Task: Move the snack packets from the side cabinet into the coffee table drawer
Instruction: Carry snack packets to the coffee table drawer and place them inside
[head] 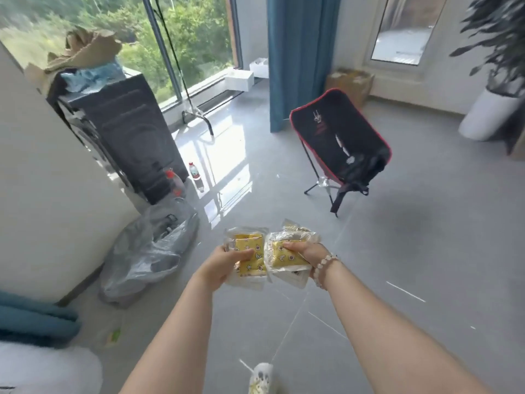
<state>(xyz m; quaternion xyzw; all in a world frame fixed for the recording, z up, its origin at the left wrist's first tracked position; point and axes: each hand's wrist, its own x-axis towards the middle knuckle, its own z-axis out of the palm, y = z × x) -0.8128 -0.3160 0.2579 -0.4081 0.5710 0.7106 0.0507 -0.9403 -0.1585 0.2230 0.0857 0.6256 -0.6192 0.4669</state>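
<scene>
Snack packets, two bundles, both up in the air in front of you at about waist level, over the grey floor tiles (397, 251). The left bundle (250, 261) and right bundle (284, 255) sit just beside each other, edges about touching.

Handling, judged from the look: they're light, the clear film is crinkly and probably slippery, and the contents are soft enough to crush. Several packets per bundle, so they can slide off each other. Hold across the yellow middle with the thumb on top, not by the loose film edges.

Look: yellow inner packs with small printed figures, each in a clear wrapper with a wide sealed margin. I can't get an exact count.

Your left hand (224, 265) grips its bundle from the left side, thumb over the top. Your right hand (308, 253) grips its bundle from the right, fingers curled over it, with a bead bracelet (324, 265) on the wrist.

Around you: a grey plastic bag (150, 245) on the floor to the left, two red-capped bottles (196, 174) behind it, and a black folding camp chair (341, 140) ahead right. The coffee table drawer isn't in view, so you'll need to turn to find it.
</scene>
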